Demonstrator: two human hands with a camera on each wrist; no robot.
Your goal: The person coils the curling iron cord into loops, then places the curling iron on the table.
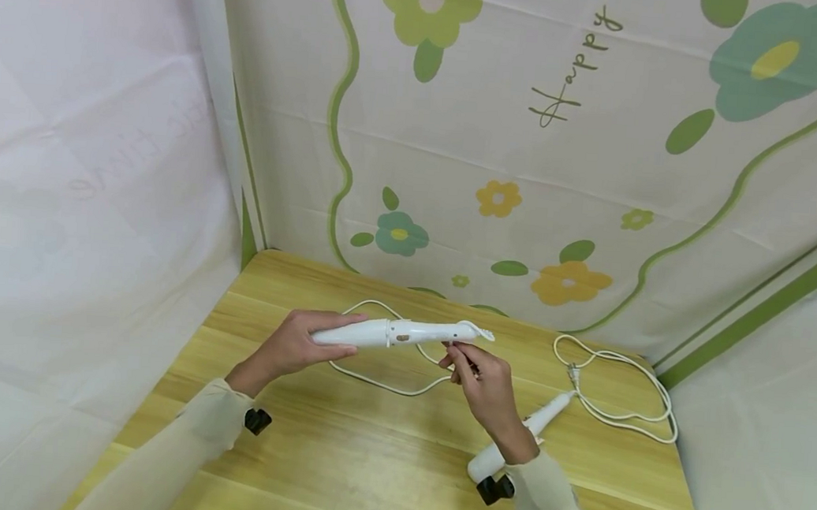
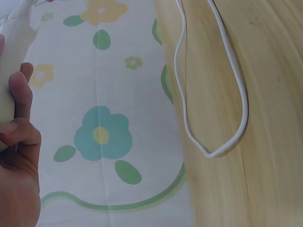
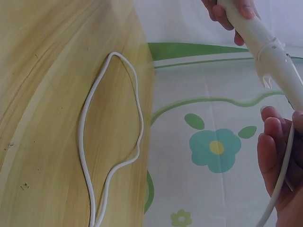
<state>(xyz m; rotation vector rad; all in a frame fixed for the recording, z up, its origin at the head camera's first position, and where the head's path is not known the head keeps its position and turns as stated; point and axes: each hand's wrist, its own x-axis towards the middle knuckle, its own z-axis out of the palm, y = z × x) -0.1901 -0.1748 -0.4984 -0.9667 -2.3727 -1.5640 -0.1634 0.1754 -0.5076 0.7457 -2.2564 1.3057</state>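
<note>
A white curling iron (image 1: 417,333) is held level above the table. My left hand (image 1: 291,343) grips its thick end, thumb on one side and fingers on the other. At the narrow handle end, my right hand (image 1: 486,387) pinches the white cord (image 3: 285,163), which runs across its fingers in the right wrist view. More of this cord (image 2: 244,106) lies in a loop on the table below. A second white curling iron (image 1: 547,413) lies on the table, partly hidden beneath my right wrist.
The second iron's cord (image 1: 663,399) is looped at the table's right side, with its plug (image 1: 574,372) near the iron's tip. The wooden table (image 1: 351,464) meets a flower-printed cloth (image 1: 444,147) at the back. White cloth (image 1: 86,185) hangs at the left.
</note>
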